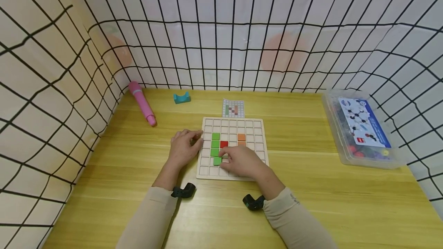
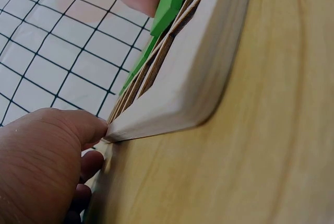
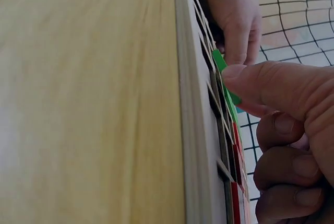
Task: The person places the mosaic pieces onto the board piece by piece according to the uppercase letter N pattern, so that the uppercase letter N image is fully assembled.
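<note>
A square wooden grid board (image 1: pixel 257 130) lies on the table. My right hand (image 1: pixel 243 161) reaches over its lower part, pinching a green square tile (image 1: pixel 217 161) between thumb and finger; in the right wrist view that tile (image 3: pixel 219 62) is tilted against the grid. Above it, several green tiles (image 1: pixel 215 144) form a column, with a red tile (image 1: pixel 224 144) beside them and orange tiles (image 1: pixel 241 137) farther right. My right hand covers part of the grid. At the board's left edge rests my left hand (image 1: pixel 183 147), its thumb (image 2: pixel 91 127) touching the rim.
Behind the board lies a small printed pattern card (image 1: pixel 233 108). A pink microphone-shaped object (image 1: pixel 142 103) and a teal curved piece (image 1: pixel 182 98) lie at the back left. To the right stands a clear plastic box (image 1: pixel 340 141) with a labelled lid. Black wire mesh (image 1: pixel 235 22) encloses the table.
</note>
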The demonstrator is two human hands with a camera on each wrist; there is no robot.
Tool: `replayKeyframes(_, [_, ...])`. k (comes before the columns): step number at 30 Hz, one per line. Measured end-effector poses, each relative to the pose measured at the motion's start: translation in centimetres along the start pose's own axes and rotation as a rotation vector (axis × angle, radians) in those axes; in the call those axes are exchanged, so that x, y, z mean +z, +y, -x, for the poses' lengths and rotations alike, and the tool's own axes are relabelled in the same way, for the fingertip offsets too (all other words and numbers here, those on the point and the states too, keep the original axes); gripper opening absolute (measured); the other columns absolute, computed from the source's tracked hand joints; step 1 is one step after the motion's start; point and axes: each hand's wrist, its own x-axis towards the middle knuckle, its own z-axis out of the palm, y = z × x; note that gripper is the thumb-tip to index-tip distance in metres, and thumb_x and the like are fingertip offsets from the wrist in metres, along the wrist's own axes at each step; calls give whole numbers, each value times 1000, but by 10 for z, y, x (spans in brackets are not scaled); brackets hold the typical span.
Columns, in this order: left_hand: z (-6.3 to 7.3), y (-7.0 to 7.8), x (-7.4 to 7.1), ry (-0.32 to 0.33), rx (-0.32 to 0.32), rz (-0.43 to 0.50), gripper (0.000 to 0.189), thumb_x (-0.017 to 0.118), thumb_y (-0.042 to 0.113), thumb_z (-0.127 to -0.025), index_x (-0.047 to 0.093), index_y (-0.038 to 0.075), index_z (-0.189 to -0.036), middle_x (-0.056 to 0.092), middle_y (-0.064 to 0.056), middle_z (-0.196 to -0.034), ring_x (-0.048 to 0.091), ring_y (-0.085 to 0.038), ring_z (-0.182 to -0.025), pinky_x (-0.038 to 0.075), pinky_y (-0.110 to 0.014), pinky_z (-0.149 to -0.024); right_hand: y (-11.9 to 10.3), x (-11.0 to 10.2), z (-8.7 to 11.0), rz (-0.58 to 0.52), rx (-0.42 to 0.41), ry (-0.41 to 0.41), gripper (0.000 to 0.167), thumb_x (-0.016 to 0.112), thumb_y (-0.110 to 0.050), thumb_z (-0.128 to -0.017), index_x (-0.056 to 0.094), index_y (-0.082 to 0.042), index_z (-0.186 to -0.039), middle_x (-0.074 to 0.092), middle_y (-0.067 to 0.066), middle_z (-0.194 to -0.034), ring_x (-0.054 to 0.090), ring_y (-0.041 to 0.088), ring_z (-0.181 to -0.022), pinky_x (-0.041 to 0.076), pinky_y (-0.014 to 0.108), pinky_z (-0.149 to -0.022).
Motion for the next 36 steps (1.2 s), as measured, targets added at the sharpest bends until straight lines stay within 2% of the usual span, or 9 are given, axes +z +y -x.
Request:
replayKeyframes(7, [1, 0, 0, 3, 8, 1, 34, 66, 30, -97, 73, 17, -128, 70, -5, -107, 53, -26, -101, 32, -44, -90, -2, 7, -3, 9, -12, 14, 25, 74, -30, -90, 75, -22, -113, 44, -11, -57, 41, 6, -55, 33, 25, -54])
replayKeyframes(11, [1, -1, 0, 4, 10, -2, 35, 66, 30, -97, 72, 17, -129, 70, -5, -106, 53, -25, -100, 32, -44, -90, -5, 9, -5, 35, -35, 19, 25, 74, -30, -90, 75, -22, -114, 47, -11, -58, 43, 7, -57, 35, 25, -55])
replayKeyframes(20, [1, 1, 0, 4, -3, 2, 34, 66, 29, -97, 72, 18, -128, 70, -5, -106, 53, -26, -101, 33, -44, -91, -7, 8, -4, 40, -31, 21, 25, 74, -32, -91, 74, -22, -114, 50, -9, -61, 45, 8, -59, 36, 26, -55])
replayKeyframes(26, [1, 1, 0, 11, 2, 5, 33, 67, 29, -97, 73, 17, -127, 70, -5, -105, 53, -27, -101, 32, -44, -90, -3, -7, -1, -42, 32, 27, 31, 74, -35, -92, 72, -23, -120, 50, -7, -65, 44, 9, -58, 34, 27, -56])
replayKeyframes(32, [1, 0, 1, 13, 2, 6, 34, 68, 29, -96, 73, 17, -128, 70, -5, -106, 53, -26, -100, 31, -43, -89, 12, -29, 4, -113, 72, 90, 34, 71, -35, -95, 70, -19, -124, 51, -4, -64, 43, 12, -53, 35, 28, -54])
replayKeyframes(36, [1, 0, 1, 8, 2, 7, 35, 67, 30, -97, 72, 18, -129, 70, -5, -106, 52, -26, -100, 31, -42, -89, 25, -43, 10, -125, 91, 155, 35, 69, -35, -96, 70, -17, -126, 51, -3, -67, 43, 14, -56, 35, 28, -54])
